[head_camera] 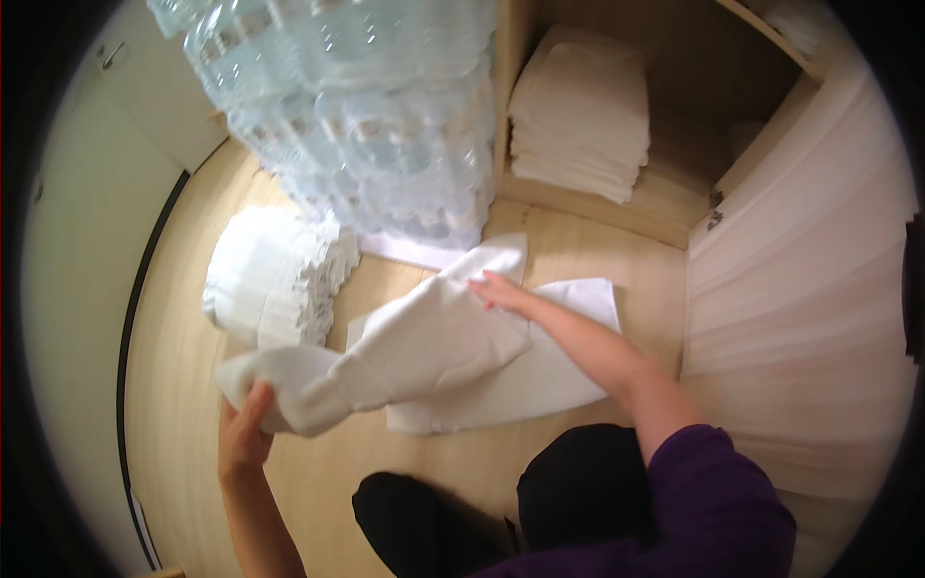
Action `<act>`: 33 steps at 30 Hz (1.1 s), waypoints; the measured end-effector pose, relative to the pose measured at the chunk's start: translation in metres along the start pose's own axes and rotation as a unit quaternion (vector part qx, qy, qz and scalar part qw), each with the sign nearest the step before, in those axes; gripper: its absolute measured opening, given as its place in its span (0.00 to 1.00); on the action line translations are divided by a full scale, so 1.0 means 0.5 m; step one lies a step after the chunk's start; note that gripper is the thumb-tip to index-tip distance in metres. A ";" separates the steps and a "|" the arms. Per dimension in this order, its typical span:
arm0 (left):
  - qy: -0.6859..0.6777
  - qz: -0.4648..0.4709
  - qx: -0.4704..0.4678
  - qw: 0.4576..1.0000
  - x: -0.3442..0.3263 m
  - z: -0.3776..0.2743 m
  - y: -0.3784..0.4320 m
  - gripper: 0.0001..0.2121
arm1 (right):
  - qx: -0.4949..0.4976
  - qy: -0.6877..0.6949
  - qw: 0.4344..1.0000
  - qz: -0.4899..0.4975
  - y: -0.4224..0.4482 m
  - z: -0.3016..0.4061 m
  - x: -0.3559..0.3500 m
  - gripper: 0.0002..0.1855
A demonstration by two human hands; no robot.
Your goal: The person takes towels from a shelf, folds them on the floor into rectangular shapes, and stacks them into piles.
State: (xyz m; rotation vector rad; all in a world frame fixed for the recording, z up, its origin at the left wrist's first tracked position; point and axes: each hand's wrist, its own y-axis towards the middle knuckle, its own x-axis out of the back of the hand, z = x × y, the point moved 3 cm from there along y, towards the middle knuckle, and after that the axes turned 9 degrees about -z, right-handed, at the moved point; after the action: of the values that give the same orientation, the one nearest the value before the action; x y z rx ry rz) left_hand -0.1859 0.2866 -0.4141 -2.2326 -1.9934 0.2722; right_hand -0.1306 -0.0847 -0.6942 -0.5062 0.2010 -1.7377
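Note:
A white cloth [433,332], perhaps a towel, stretches across the floor in front of me, its left end lifted and twisted. My left hand [249,426] grips that raised end, thumb on top and the other fingers mostly hidden beneath. Over the cloth's far right part lies my right hand [502,292], fingers extended and apart; no clear grip shows there. Under it, another white cloth [498,401] is spread flat on the floor, partly covered.
Beyond my left hand stands a stack of folded white cloths [267,278]. Shrink-wrapped packs of clear bottles [376,130] tower behind. An open wooden cabinet [600,209] holds another folded stack [582,115]. A sheer curtain [788,289] hangs at right; my knees [585,484] are close to the cloths.

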 end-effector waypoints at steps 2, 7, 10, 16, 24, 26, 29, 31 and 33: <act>-0.009 -0.021 0.000 1.000 0.023 -0.002 -0.022 0.22 | -0.119 -0.102 0.975 0.156 -0.023 0.052 -0.036 0.45; -0.056 0.017 0.014 0.998 -0.022 0.035 0.001 0.21 | 0.033 -0.235 0.970 0.050 0.039 -0.069 0.037 0.54; -0.045 0.030 0.010 0.999 -0.027 0.024 0.003 0.22 | 0.015 -0.146 0.988 0.045 0.011 -0.018 0.000 0.51; -0.054 -0.027 -0.011 0.998 0.028 -0.002 0.055 0.23 | -0.015 0.061 0.993 0.095 -0.034 0.116 0.050 0.20; -0.120 0.044 -0.072 0.989 0.077 -0.187 0.214 0.17 | 0.159 0.243 0.946 -0.145 -0.219 0.529 0.512 0.20; -0.138 -0.043 -0.073 0.987 0.051 -0.248 0.221 0.17 | 0.189 0.227 0.939 -0.174 -0.299 0.594 0.563 0.18; -0.035 0.076 -0.136 0.987 0.055 -0.316 0.250 0.18 | 0.264 0.190 0.924 -0.200 -0.423 0.653 0.615 0.15; -0.030 0.047 -0.140 0.989 -0.004 -0.286 0.208 0.18 | 0.223 0.188 0.927 -0.234 -0.490 0.596 0.633 0.12; -0.010 0.015 -0.133 0.991 -0.032 -0.213 0.162 0.18 | 0.219 0.264 0.897 -0.279 -0.540 0.439 0.621 0.12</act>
State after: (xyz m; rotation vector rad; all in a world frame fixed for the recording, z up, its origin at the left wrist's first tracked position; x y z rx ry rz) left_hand -0.0851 0.2633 -0.3274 -2.4246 -2.1188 0.0317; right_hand -0.3210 -0.2908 -0.3215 0.2890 0.0364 -2.3763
